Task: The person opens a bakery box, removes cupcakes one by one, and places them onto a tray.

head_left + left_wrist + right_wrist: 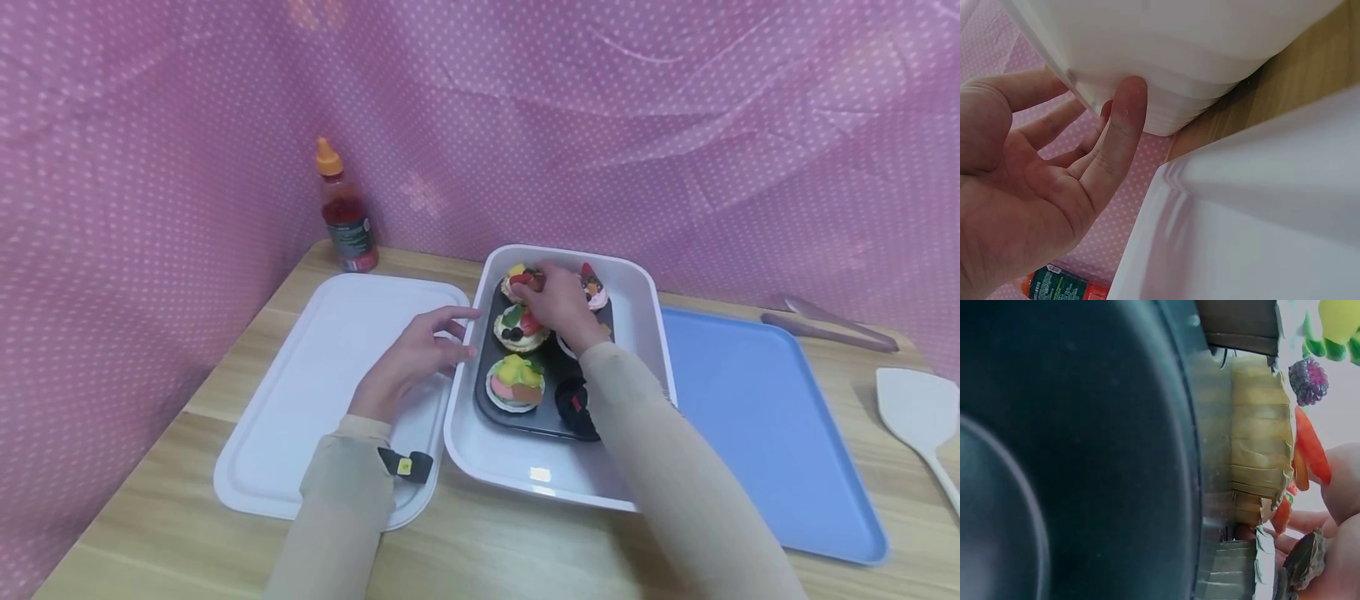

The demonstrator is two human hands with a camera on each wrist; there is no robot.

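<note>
A dark muffin tin (540,421) holding several fruit-topped toy cupcakes sits inside a white basin (525,483). My right hand (561,302) reaches over the tin and pinches the back-left cupcake (510,287) by its topping, thumb and finger on either side. In the right wrist view, pleated cupcake cups (1260,425) line the dark tin, and fingertips (1344,481) meet a red fruit slice. My left hand (423,346) rests its fairly straight, spread fingertips at the basin's left rim; one finger (1125,106) lies against its outer wall.
Under my left hand lies a white tray (315,400). To the basin's right is a blue tray (750,433), with tongs (832,329) and a white spatula (915,408) beyond. A red sauce bottle (347,217) stands back left, near a pink dotted curtain (487,125).
</note>
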